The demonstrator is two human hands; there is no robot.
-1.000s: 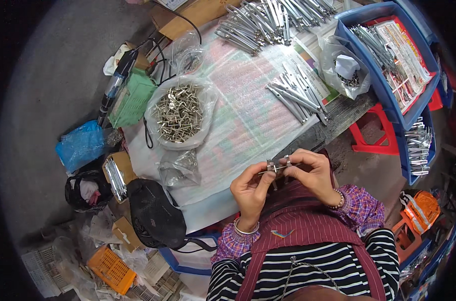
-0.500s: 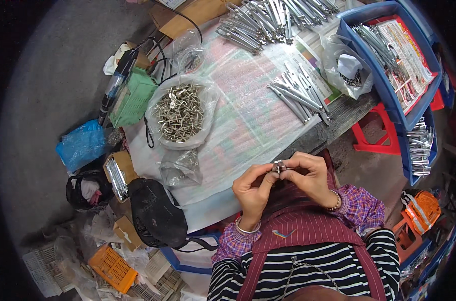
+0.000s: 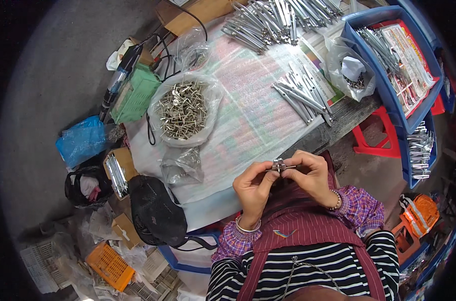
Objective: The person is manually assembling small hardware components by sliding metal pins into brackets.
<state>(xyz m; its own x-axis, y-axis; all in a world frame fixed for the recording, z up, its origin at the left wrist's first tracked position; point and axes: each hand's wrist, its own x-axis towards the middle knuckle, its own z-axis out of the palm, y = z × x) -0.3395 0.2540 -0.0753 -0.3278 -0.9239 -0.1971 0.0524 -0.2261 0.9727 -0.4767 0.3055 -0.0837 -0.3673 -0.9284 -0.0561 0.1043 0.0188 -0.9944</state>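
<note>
Close in front of my apron, my left hand (image 3: 254, 189) and my right hand (image 3: 309, 176) meet, each with thumb and forefinger pinched. Between the fingertips sits a small shiny metal part (image 3: 279, 164), gripped from both sides. A thin pin-like piece sticks out by my right fingers. Its exact kind is too small to make out. Left of my hands, on the table, an open plastic bag (image 3: 208, 125) holds a heap of metal pins with flat heads (image 3: 184, 111). Beyond my hands lies a small pile of slim metal bars (image 3: 303, 95).
More metal bars (image 3: 268, 22) are heaped at the table's far side. At the right stand blue trays (image 3: 411, 118) of metal parts and a red stool (image 3: 376, 135). A black cap (image 3: 157, 210) lies at the near left corner, by a green box (image 3: 136, 95) and a power screwdriver (image 3: 118, 78).
The small metal part has turned slightly between my fingertips, and the pin-like piece by my right fingers shows more. My hands stay almost in place; the view has shifted a little.
</note>
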